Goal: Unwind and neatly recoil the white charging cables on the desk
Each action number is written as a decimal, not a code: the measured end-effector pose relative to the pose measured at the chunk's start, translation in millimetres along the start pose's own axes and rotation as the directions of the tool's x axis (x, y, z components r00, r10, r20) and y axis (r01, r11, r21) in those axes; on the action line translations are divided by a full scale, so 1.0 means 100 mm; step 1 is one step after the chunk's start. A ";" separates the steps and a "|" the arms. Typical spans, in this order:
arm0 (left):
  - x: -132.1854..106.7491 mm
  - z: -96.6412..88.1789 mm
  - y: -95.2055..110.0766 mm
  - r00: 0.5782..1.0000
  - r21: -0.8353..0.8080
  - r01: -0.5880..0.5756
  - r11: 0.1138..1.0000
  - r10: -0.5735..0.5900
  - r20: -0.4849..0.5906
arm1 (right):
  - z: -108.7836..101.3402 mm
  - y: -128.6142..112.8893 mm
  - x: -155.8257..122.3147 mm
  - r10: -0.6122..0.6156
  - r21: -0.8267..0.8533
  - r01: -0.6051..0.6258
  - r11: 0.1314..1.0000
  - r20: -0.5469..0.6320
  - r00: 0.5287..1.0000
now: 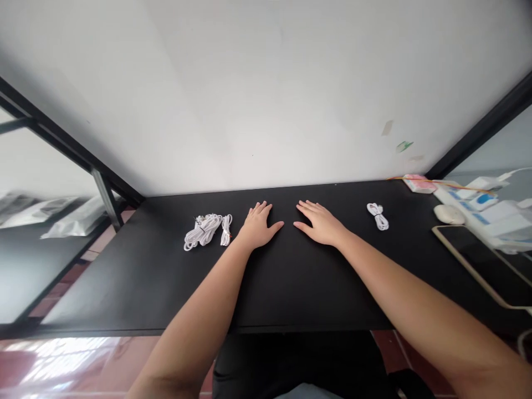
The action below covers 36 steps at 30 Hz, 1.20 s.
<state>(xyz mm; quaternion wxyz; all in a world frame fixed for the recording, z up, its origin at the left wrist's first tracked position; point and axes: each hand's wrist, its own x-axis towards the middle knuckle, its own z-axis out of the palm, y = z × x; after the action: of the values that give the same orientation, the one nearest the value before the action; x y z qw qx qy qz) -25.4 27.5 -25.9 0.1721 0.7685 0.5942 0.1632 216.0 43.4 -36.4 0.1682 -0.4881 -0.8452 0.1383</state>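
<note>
My left hand [258,226] lies flat on the black tabletop [286,288], palm down, fingers stretched and thumb out to the right. Across a small gap, my right hand [319,223] rests the same way, its thumb toward the left one. Neither hand holds anything. Just left of my left hand is a small tied bundle of white cable [226,230], and beside that a larger heap of coiled white cables [203,231]. Farther off, to the right of my right hand, a single coiled white cable [378,216] is bound at its middle.
At the right edge are a phone [486,260], a white rounded case [449,214], a power strip with white chargers [482,202] and a pink-and-white item [419,183]. A white wall [266,100] closes the back. Plastic-wrapped packets [78,216] lie on another table at left.
</note>
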 end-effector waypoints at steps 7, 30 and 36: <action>-0.02 -0.02 0.02 0.999 -0.023 -0.033 0.999 0.033 0.012 | 0.11 0.09 0.01 0.011 0.034 -0.008 0.999 -0.084 0.996; -0.11 -0.22 0.18 0.998 0.158 -0.010 0.987 0.000 0.065 | 0.00 -0.01 -0.01 0.025 -0.059 -0.023 0.998 0.040 0.999; -0.42 -0.62 -0.06 0.997 0.383 0.055 0.922 -0.028 -0.075 | -0.02 -0.02 -0.01 0.037 -0.053 -0.034 0.998 0.058 0.998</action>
<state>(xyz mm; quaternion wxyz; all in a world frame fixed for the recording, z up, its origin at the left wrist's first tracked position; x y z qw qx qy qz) -68.8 -7.2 24.8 0.0010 0.7686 0.6363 0.0659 216.1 41.9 -34.2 0.1281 -0.5029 -0.8443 0.1333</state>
